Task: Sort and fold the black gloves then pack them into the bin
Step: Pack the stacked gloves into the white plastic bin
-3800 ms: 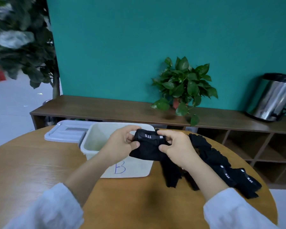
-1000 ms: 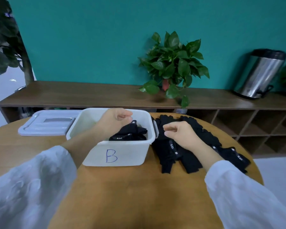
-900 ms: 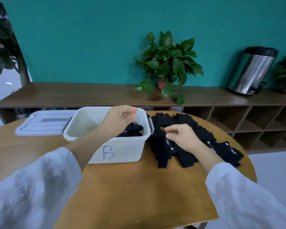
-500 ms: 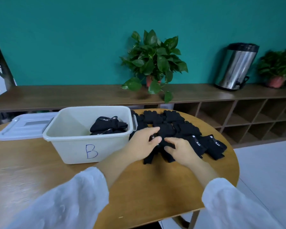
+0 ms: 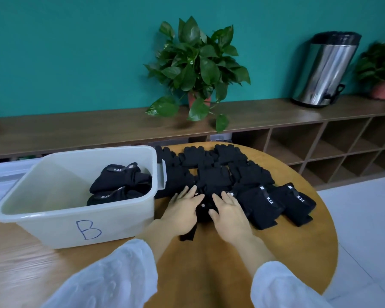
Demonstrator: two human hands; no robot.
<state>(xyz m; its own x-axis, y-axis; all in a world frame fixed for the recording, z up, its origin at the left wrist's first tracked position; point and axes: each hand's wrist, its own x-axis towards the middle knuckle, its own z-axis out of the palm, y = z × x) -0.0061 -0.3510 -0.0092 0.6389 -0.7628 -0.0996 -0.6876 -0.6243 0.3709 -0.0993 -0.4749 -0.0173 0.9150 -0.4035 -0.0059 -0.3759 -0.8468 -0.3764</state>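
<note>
Several black gloves lie spread flat in rows on the round wooden table, right of a white bin marked "B". Two folded glove bundles sit in the bin's right end. My left hand and my right hand both rest flat, fingers straight, on the nearest black glove at the front of the pile. Part of that glove pokes out below my left hand.
The bin's pale lid lies behind the bin at the left. A long wooden shelf along the teal wall carries a potted plant and a steel pedal bin. The table's edge curves close at the right.
My left hand left the folded bundle in the bin and came over to the pile. Both hands now lie flat on the front glove, and the view has shifted right.
</note>
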